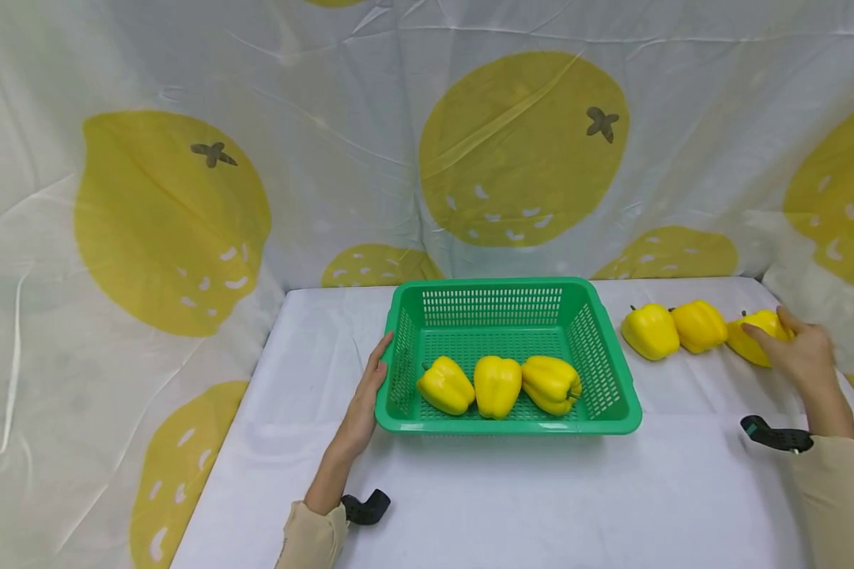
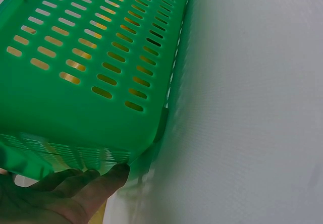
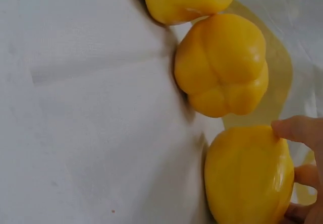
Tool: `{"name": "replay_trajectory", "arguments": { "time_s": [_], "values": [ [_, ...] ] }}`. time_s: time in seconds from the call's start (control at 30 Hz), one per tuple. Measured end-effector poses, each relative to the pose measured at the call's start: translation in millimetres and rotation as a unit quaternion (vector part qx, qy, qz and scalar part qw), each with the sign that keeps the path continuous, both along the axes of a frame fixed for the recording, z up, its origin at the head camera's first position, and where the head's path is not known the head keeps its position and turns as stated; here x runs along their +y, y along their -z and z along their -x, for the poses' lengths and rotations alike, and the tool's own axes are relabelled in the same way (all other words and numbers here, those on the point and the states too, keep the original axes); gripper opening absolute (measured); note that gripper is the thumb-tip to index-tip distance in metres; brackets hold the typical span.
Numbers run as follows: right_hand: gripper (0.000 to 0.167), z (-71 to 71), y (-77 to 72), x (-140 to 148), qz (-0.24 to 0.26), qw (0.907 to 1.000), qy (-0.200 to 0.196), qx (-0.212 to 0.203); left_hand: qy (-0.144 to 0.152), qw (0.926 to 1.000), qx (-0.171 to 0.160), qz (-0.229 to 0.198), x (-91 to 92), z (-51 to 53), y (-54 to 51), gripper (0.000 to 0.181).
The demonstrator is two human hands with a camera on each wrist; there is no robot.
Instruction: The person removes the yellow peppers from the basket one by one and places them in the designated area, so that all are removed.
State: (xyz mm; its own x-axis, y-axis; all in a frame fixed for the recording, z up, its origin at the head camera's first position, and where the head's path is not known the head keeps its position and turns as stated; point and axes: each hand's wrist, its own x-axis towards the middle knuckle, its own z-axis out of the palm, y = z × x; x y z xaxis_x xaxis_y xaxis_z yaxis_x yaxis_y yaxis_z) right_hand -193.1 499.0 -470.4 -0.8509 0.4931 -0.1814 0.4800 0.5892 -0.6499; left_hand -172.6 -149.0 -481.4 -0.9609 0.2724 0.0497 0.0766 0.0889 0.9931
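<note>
A green plastic basket (image 1: pixel 508 427) holds three yellow bell peppers (image 1: pixel 497 387) lying in a row on its floor. Against the basket's left side rests my left hand (image 1: pixel 359 403), its fingers fairly straight; the left wrist view shows the fingertips (image 2: pixel 118 172) touching the slotted wall. Far to the right, my right hand (image 1: pixel 804 352) holds a yellow bell pepper (image 1: pixel 747 340) between thumb and fingers, with the pepper low at the tabletop. In the right wrist view the thumb lies on one end of that pepper (image 3: pixel 247 176), the other fingers along its side.
Two more yellow bell peppers, one nearer the basket (image 1: pixel 650 332) and one in the middle (image 1: pixel 700 326), lie between the basket and my right hand. A white cloth (image 1: pixel 512 506) covers the table. Behind hangs a lemon-print curtain (image 1: pixel 370 158), with more of it at both sides.
</note>
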Motion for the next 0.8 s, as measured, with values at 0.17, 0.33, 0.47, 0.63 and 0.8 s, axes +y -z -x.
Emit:
{"name": "replay_trajectory", "arguments": {
  "time_s": [0.17,0.33,0.47,0.63,0.8],
  "values": [
    [0.085,-3.0,0.7,2,-0.024,0.9994,-0.024,0.003,0.000,1.0000,0.000,0.000,0.2,0.3,0.4,0.049],
    [0.081,-1.8,3.2,1,-0.005,0.9989,-0.021,0.042,-0.001,1.0000,0.001,-0.003,0.5,0.7,0.5,0.049],
    [0.081,1.4,6.2,-3,0.022,0.9970,-0.012,0.073,0.003,1.0000,-0.001,-0.002,0.9,1.0,0.9,0.049],
    [0.080,5.9,11.1,-13,0.037,0.9943,0.016,0.099,0.002,1.0000,0.001,-0.001,0.7,0.8,0.8,0.050],
    [0.075,7.6,12.4,-18,0.017,0.9940,0.022,0.106,0.000,1.0000,0.002,-0.001,0.4,1.2,-0.2,0.050]
  ]
}}
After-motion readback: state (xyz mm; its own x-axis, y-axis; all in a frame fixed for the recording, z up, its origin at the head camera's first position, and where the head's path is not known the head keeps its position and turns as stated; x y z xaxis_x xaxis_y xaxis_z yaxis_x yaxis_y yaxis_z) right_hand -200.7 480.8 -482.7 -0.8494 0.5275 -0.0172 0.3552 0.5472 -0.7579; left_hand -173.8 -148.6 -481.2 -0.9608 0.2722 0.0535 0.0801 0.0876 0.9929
